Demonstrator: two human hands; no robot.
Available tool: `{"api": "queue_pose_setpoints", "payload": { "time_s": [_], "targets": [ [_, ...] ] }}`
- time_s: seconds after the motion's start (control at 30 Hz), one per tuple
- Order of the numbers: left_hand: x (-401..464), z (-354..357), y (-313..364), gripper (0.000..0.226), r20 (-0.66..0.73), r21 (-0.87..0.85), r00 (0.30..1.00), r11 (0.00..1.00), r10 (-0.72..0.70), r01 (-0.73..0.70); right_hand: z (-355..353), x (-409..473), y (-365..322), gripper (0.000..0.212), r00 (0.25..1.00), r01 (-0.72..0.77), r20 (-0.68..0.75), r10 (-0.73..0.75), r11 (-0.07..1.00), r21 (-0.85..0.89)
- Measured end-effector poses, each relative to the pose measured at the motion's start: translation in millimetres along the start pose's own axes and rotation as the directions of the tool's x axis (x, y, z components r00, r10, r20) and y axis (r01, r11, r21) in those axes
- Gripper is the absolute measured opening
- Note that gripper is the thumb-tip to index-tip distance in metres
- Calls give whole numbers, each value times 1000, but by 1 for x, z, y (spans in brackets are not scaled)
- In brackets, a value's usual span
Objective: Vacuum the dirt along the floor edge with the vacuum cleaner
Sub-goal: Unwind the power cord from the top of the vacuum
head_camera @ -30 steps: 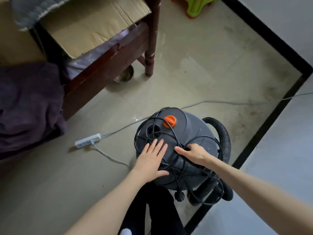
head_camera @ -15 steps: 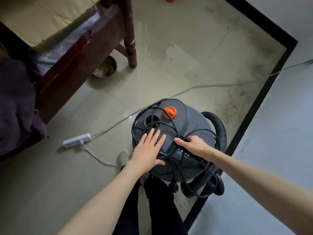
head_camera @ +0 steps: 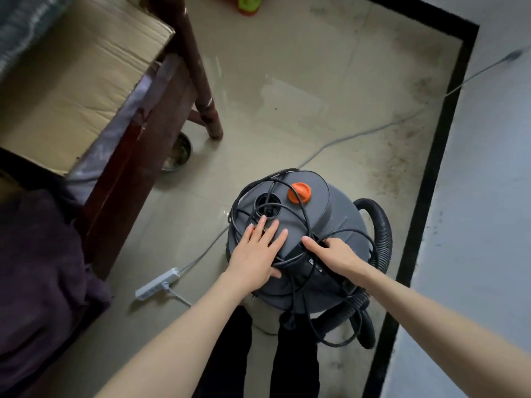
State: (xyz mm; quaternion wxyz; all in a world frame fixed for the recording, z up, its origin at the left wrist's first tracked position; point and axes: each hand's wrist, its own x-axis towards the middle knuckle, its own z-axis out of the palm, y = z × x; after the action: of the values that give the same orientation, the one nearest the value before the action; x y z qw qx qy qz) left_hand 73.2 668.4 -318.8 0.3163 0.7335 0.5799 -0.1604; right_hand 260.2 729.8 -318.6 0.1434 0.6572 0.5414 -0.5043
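Observation:
A round grey vacuum cleaner (head_camera: 339,216) with an orange knob (head_camera: 299,192) stands on the floor in front of my legs. Its black power cord (head_camera: 290,185) lies in loose loops over the lid. A black ribbed hose (head_camera: 382,225) curls around its right side. My left hand (head_camera: 258,254) rests flat on the lid with straight fingers. My right hand (head_camera: 336,254) is on the top among the cord loops, thumb stretched out; its fingers curl over the far side and what they hold is hidden. Dirt specks (head_camera: 402,145) lie along the black floor edge (head_camera: 431,168).
A white power strip (head_camera: 156,284) with its grey cable (head_camera: 373,129) lies on the floor at left. A dark wooden bed frame (head_camera: 138,156) with cardboard on it stands at upper left, a metal bowl (head_camera: 178,152) beneath. The grey wall (head_camera: 485,196) is at right.
The view has shifted; the bed frame and far floor edge sit differently in frame. Both hands stay on top of the vacuum cleaner in nearly the same pose.

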Motion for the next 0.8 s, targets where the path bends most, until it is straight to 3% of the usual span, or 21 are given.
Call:
{"api": "queue_pose_setpoints", "payload": {
  "time_s": [0.33, 0.6, 0.8],
  "targets": [
    [8, -9, -50, 88, -52, 50, 997, 998, 52, -50, 46, 11, -22, 56, 999, -26, -33, 38, 954, 300],
    [9, -10, -52, 87, -101, 25, 995, 1000, 11, -8, 42, 14, -29, 65, 1000, 15, -17, -10, 947, 322],
    [-2, 3, -40, 75, -175, 15, 983, 998, -57, 61, 40, 10, -33, 68, 1000, 22, 13, -28, 943, 332]
  ]
}}
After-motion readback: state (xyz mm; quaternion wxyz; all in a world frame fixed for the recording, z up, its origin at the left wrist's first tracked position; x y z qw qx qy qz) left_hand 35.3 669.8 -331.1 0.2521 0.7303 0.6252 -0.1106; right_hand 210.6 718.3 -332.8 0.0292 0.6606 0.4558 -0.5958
